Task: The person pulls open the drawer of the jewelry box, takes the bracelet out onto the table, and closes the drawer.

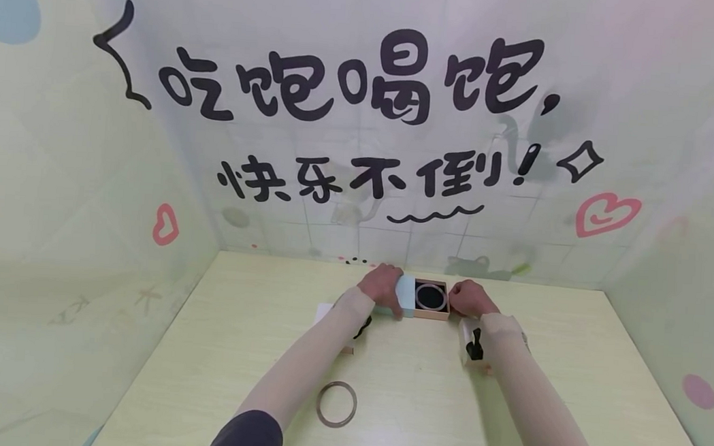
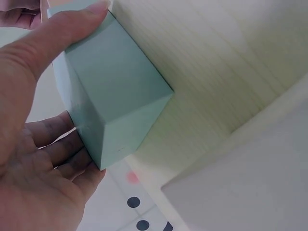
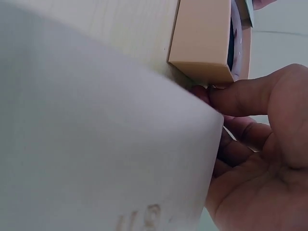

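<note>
A slide-out box lies near the table's back edge, with a light blue sleeve [image 1: 407, 298] and a pinkish-orange inner drawer [image 1: 432, 315]. My left hand [image 1: 382, 286] grips the sleeve, thumb on one face and fingers against the opposite side in the left wrist view [image 2: 115, 77]. The drawer sticks out to the right, showing a bangle [image 1: 431, 285] on a black insert. At the drawer's end, my right hand [image 1: 472, 298] pinches with thumb and forefinger; what lies between the fingertips is mostly hidden. Another bangle [image 1: 320, 403] lies flat nearer the front.
A white package [image 1: 323, 311] with a black part lies partly under my left forearm. Another white package [image 1: 467, 342] with a black bow stands beside my right forearm. A printed backdrop [image 1: 356, 236] rises behind the table [image 1: 406, 417], with side panels left and right.
</note>
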`<state>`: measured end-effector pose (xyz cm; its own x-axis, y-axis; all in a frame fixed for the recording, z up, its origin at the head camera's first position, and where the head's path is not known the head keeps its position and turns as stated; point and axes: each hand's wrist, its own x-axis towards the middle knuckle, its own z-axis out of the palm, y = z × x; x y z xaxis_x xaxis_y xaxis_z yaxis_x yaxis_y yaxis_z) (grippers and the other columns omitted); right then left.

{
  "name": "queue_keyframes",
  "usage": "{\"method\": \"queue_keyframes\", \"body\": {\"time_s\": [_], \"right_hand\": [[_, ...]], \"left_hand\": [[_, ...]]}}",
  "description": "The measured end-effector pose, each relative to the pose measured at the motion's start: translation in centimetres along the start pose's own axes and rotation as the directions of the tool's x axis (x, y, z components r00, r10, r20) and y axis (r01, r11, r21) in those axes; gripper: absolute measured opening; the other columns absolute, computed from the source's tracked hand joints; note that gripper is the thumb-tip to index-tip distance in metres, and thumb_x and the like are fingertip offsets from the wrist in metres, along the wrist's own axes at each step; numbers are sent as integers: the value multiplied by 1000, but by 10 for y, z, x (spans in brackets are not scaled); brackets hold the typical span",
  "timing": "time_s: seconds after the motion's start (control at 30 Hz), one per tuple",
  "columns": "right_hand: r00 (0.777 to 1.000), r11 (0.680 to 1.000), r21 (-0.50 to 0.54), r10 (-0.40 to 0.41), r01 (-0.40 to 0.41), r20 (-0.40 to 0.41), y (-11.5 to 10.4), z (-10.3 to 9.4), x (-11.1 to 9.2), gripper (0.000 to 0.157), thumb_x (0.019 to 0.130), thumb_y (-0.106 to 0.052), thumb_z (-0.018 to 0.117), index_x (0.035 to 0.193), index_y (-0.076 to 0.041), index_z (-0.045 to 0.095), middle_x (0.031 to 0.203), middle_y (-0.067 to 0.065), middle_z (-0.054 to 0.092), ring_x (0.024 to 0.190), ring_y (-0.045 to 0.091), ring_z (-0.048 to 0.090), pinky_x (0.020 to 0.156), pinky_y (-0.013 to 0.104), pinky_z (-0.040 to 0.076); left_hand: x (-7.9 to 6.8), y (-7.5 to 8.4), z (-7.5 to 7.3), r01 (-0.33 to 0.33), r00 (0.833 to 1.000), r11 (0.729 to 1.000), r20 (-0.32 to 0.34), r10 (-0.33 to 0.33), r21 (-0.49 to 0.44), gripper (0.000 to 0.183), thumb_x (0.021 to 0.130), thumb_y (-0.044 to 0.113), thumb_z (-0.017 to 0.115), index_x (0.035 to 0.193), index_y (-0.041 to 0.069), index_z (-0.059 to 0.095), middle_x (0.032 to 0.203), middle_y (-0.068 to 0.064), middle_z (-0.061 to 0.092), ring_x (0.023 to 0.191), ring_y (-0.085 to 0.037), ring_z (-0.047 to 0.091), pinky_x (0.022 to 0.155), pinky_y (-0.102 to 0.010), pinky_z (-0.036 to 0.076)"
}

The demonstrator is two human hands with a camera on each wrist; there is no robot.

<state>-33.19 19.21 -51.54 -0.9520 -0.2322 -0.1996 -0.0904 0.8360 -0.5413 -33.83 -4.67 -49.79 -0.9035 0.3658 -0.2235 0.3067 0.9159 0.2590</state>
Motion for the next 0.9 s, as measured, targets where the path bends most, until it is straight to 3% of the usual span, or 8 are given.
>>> {"method": "queue_keyframes", "body": {"time_s": [0.1,0.23,0.33,0.5,0.7,0.9], "right_hand": [[1000,1000,-21,-10,9,-27,-1,1,-2,24,93,-10,46,73,-8,59,72,6,59,65,17,50,66,28,41],[998,1000,1,8,-8,-57,-3,3,-5,29,98,-16,45,101,1,68,99,17,70,78,22,58,74,33,47],[997,999,41,39,-36,-61,-5,3,-6,34,102,-19,43,115,4,64,109,23,68,81,25,59,76,37,49],[995,995,82,56,-50,-79,-7,5,-6,38,105,-26,46,125,4,58,117,26,67,91,31,64,81,43,53],[996,996,88,21,-13,-91,-12,5,-9,51,102,-33,58,137,3,52,132,33,59,117,44,61,96,55,51],[992,996,26,-82,85,-101,-15,4,-11,57,97,-34,67,142,-1,54,140,33,53,127,47,54,102,59,47]], "left_hand": [[0,0,0,2,1000,1000,-2,-2,-4,90,67,37,97,142,9,55,131,-6,62,113,-20,54,99,-33,52],[2,-1,3,-1,1000,1000,-3,1,9,89,67,39,97,141,10,56,131,-5,63,114,-19,54,99,-32,51],[4,-1,4,-4,1000,1000,-6,4,12,89,67,39,97,141,10,56,131,-5,63,114,-19,54,99,-33,52],[3,0,3,-3,1000,1000,-8,3,0,90,67,38,97,142,10,56,130,-5,63,114,-20,54,98,-33,52],[1,0,1,3,1000,1000,-10,-3,-16,91,67,37,97,143,10,54,132,-6,62,115,-20,54,99,-34,52],[0,0,1,0,1000,1000,-9,0,-25,90,66,37,97,141,9,55,127,-6,63,111,-19,55,96,-33,53]]}}
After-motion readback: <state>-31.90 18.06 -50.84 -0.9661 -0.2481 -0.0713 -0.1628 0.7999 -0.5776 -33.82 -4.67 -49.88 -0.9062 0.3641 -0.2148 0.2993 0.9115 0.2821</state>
